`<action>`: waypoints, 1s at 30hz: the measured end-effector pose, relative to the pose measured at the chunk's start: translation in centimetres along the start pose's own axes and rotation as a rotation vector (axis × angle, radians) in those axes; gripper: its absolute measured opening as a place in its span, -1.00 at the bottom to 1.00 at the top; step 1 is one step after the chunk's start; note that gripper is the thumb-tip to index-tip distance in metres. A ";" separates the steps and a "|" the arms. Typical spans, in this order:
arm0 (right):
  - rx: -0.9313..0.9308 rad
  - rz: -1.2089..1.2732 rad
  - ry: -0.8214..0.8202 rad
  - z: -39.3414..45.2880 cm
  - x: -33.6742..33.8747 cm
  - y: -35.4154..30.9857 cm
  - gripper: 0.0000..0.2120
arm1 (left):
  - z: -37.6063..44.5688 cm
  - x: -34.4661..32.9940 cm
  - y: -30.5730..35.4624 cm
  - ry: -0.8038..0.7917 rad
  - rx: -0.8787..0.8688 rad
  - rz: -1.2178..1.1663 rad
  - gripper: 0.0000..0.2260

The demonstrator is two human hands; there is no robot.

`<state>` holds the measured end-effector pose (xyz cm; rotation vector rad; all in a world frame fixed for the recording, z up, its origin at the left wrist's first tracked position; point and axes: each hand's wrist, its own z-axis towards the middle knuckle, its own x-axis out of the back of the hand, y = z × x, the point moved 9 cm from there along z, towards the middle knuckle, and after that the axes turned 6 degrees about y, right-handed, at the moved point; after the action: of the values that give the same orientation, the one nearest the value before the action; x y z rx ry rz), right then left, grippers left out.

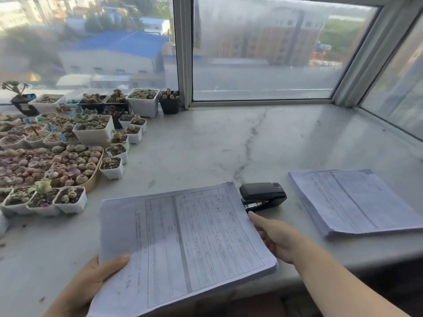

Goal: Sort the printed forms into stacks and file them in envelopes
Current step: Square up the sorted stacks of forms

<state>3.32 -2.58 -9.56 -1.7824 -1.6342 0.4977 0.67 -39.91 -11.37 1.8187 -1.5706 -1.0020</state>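
The print on the forms is too small and blurred to read; I make out only ruled tables. My left hand is cut off by the lower edge, its fingers hidden beneath the sheets, thumb alone visible on top. My right hand's fingers are also hidden under the paper. The stapler's near end is partly covered by the sheets' corner.

Count: two stacks of forms, one stapler, two hands. The pots at far left are too many and too crowded to count; some run off the frame.

The held stack is raised, tilted, over the bench edge. My left grip pinches its lower left corner, thumb pressed on top. My right grip holds its right edge, thumb along the margin. The second stack lies flat on the bench to the right, apart from both hands, with the stapler between the stacks.
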 end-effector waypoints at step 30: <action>0.019 0.090 0.357 3.7 0.7 -2.4 -0.67 | -2.2 -3.4 -0.3 -0.113 0.094 -0.020 -0.64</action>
<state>-0.78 -1.13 -10.42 -1.8153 -1.3036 0.2169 2.43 -36.67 -9.68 1.8726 -1.6963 -1.0735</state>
